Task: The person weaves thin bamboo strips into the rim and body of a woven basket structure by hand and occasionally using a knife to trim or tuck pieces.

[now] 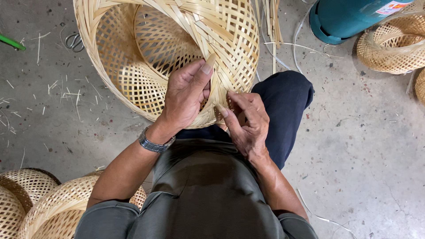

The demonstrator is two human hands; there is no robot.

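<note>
We hold a half-woven bamboo basket [168, 57] on its side against our knee [283, 97], its mouth facing us. Our left hand [186, 95] pinches a loose strip at the basket's near rim; our right hand [245, 121] nips another strip end just beside it. We judge the basket light and springy, the strips easily split, so the denser woven rim is the safest hold.

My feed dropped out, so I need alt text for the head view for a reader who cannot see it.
Seen from above, a seated person's left hand and right hand grip the rim of a large woven bamboo basket resting against the knee. Finished baskets, scissors, a teal cylinder and bamboo scraps lie on the concrete floor.
</note>
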